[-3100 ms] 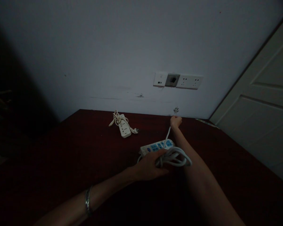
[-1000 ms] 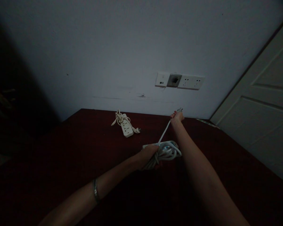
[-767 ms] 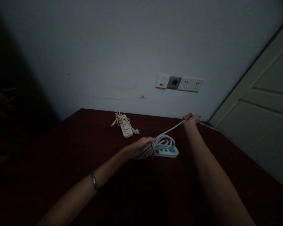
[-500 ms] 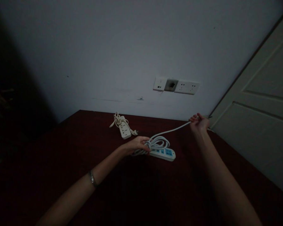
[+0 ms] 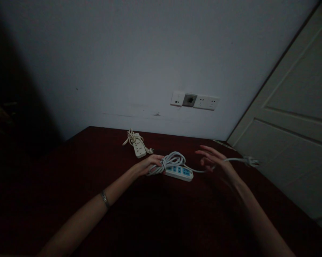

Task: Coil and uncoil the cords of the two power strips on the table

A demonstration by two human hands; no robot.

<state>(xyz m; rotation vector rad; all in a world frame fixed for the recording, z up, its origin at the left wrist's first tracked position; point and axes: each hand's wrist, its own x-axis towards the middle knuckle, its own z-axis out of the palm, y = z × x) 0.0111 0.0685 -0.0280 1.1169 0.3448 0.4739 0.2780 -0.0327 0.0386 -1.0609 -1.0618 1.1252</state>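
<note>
with twelve towards the wall (image 5: 123,53) and the blue strip (image 5: 179,172) as the centre of the dial, the left hand (image 5: 151,163) is between nine and ten. it holds the coil (image 5: 174,159), thumb pressed on the turns. the coil lies across the strip's left end and hides part of it; the strip itself seems to rest on the table (image 5: 150,214).

the right hand (image 5: 213,159), at two, is wide: fingers spread and slightly bent, a little blurred, with no clear grip. the tail (image 5: 234,159) of the cord passes the strip's right end, crosses this hand and runs on to the plug (image 5: 251,161) near three, which is too blurred for its pins to be told.

as for progress, most of the cord looks gathered, with what seems a wrap about the coil's waist. the tail and plug are outside the bundle, so by my judgement that length is the part not yet dealt with. whether the wrap is tight i cannot tell.

at ten the plain strip (image 5: 140,150) lies untouched, its own cord looped round its far end. the wall sockets (image 5: 206,102) are near one, nothing plugged into them, and the door (image 5: 289,125) is at two, beyond the right hand.
</note>
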